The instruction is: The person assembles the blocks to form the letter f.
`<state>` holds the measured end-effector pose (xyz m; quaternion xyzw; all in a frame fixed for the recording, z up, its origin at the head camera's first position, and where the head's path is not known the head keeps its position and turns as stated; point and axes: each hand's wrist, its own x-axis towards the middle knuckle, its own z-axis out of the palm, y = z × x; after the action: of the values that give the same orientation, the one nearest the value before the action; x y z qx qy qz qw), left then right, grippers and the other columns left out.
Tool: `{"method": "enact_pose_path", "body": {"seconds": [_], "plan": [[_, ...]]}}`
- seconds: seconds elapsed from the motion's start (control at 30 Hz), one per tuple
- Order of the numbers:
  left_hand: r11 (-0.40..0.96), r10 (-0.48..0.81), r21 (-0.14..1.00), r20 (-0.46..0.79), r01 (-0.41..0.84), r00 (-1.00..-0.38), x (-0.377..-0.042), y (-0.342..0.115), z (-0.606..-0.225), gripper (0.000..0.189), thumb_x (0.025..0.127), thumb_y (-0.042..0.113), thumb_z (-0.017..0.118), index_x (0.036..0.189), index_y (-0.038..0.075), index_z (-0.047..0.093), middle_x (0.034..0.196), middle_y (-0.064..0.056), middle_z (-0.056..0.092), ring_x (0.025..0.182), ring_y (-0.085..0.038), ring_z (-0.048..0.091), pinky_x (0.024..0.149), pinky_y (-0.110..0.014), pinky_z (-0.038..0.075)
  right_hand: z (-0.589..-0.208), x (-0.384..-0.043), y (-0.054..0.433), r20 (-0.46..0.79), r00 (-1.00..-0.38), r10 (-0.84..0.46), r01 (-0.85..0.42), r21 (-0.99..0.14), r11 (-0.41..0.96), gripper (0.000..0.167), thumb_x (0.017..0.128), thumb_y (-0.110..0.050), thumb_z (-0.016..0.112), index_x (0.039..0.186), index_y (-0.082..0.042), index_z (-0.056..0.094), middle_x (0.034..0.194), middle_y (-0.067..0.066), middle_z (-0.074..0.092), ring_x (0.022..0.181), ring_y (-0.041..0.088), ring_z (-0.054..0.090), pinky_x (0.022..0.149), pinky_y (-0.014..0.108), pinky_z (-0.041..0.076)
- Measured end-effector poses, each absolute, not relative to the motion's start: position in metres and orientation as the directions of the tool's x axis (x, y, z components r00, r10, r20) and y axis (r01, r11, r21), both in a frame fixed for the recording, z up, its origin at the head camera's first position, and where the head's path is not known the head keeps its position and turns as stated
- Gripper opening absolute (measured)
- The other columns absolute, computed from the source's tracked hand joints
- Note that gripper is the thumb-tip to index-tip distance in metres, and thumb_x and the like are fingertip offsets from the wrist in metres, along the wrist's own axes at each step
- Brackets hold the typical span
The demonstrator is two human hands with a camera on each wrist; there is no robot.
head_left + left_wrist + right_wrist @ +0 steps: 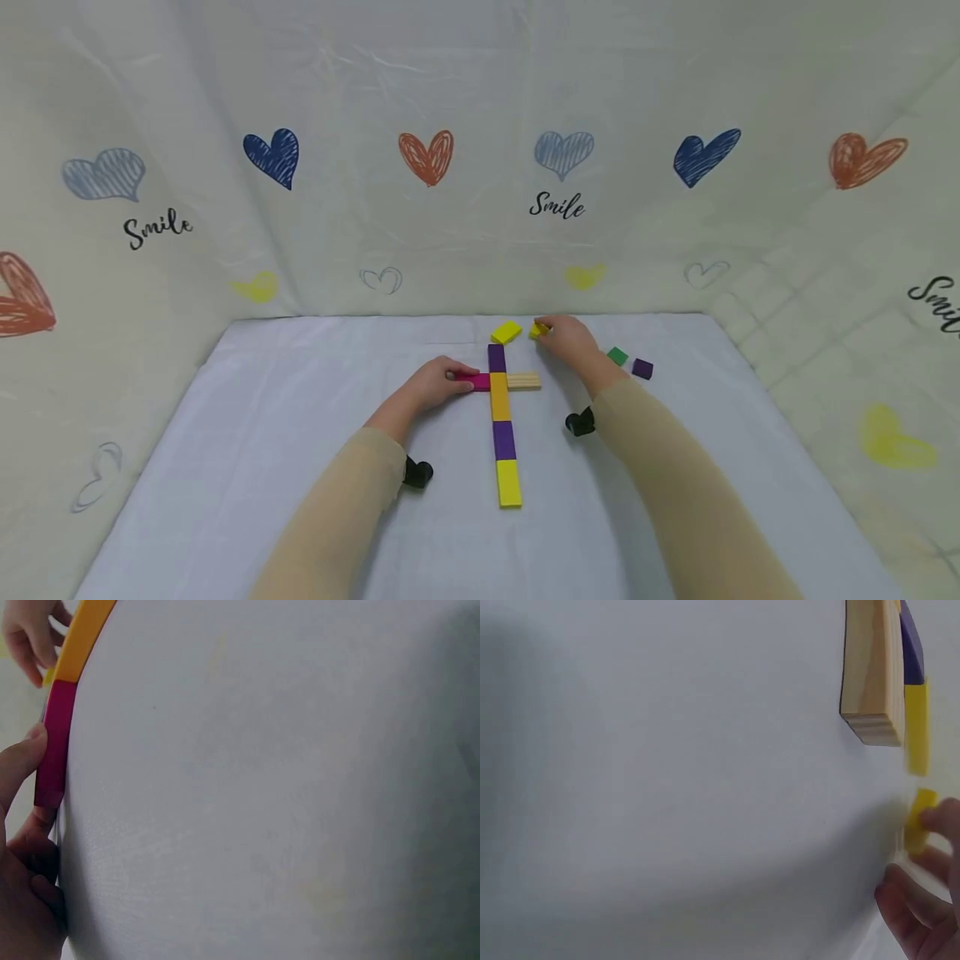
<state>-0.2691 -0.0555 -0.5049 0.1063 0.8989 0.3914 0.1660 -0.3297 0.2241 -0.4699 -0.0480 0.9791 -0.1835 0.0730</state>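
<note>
My left hand (435, 383) pinches the outer end of a magenta block (481, 382). In the left wrist view the inner end of this magenta block (57, 742) meets an orange block (86, 637). Beyond, my right hand (570, 340) holds a small yellow block (535, 331), which the right wrist view shows between thumb and fingers (939, 816). The orange block (499, 397) lies in a line with a purple block (497, 358) above, another purple block (504, 440) below and a yellow block (508, 484) at the near end. A plain wood block (525, 381) sits at its right.
Another yellow block (506, 332) lies tilted just past the line's far end. A green block (617, 356) and a purple block (642, 368) lie right of my right hand. White cloth (277, 458) covers the table, and a heart-printed curtain (480, 233) hangs behind.
</note>
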Motion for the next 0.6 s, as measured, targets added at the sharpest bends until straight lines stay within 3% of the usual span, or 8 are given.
{"method": "enact_pose_path", "body": {"seconds": [0.27, 0.6], "plan": [[0.673, 0.318, 0.737, -0.22, 0.057, -0.922, -0.266, -0.053, -0.501, 0.027, 0.094, 0.032, 0.069, 0.121, 0.032, 0.072, 0.124, -0.002, 0.061, 0.117, -0.024, 0.052, 0.103, -0.045, 0.043, -0.474, -0.34, 0.222, -0.123, -0.983, -0.139, -0.088, -0.353, 0.932, 0.041, 0.1, -0.017, 0.058, 0.14, -0.008, 0.057, 0.139, 0.016, 0.055, 0.131, 0.036, 0.047, 0.11, 0.051, 0.036], [0.675, 0.322, 0.735, -0.219, 0.061, -0.921, -0.267, -0.055, -0.501, 0.028, 0.094, 0.032, 0.069, 0.122, 0.032, 0.072, 0.123, -0.001, 0.061, 0.117, -0.023, 0.052, 0.104, -0.045, 0.042, -0.476, -0.346, 0.214, -0.152, -0.983, -0.102, -0.044, -0.346, 0.937, 0.039, 0.101, -0.017, 0.056, 0.14, -0.013, 0.057, 0.14, 0.014, 0.054, 0.132, 0.035, 0.046, 0.11, 0.05, 0.036]]}}
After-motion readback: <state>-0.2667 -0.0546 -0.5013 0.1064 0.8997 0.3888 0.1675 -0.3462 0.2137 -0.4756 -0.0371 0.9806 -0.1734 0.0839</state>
